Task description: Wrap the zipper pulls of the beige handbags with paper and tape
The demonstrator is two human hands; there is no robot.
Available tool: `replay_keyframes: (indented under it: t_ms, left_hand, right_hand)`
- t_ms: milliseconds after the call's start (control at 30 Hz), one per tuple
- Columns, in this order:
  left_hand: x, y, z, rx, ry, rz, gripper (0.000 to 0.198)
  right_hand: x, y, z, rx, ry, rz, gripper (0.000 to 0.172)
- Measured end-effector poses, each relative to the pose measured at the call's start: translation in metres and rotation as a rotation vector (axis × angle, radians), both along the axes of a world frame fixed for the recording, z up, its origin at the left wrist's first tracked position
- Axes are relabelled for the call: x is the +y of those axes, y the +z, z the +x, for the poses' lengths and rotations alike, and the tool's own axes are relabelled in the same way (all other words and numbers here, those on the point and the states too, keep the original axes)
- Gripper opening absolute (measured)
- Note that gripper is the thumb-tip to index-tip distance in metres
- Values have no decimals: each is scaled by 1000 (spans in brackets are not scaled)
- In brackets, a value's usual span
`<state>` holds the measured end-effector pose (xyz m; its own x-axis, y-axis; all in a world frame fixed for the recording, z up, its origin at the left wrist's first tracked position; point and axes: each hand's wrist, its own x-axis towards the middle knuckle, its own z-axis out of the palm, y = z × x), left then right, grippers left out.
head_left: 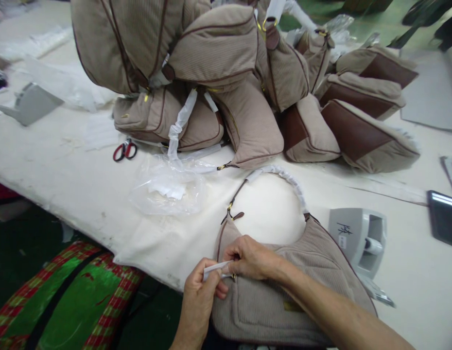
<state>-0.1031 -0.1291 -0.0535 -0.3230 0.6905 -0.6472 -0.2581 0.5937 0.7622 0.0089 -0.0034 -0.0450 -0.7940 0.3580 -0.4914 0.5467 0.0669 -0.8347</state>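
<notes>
A beige corduroy handbag (306, 272) with brown trim lies at the near edge of the white table (83, 180), its wrapped strap (284, 177) arching away from me. My left hand (199, 299) is closed, pinching a narrow white strip (217, 267) at the bag's left end. My right hand (248, 257) is closed too, gripping the other end of that strip against the bag, beside a small gold zipper pull.
A heap of similar beige bags (218, 73) fills the back of the table. Red-handled scissors (124, 150), a clear plastic bag (167, 187), a grey tape dispenser (360, 238) and a dark phone (444, 216) lie nearby. A green-and-red plaid sack (76, 296) sits below.
</notes>
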Motion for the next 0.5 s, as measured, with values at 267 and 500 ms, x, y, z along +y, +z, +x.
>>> replay_keyframes:
  t_ms: [267,500]
  left_hand:
    - [2,4,-7,-145,55,-60,18]
    - [3,-2,-2,37,17,-21,9]
  right_hand:
    - [-9,-10,4,99,-9,136,7]
    - [-13,-7,3,120,-12,261,12]
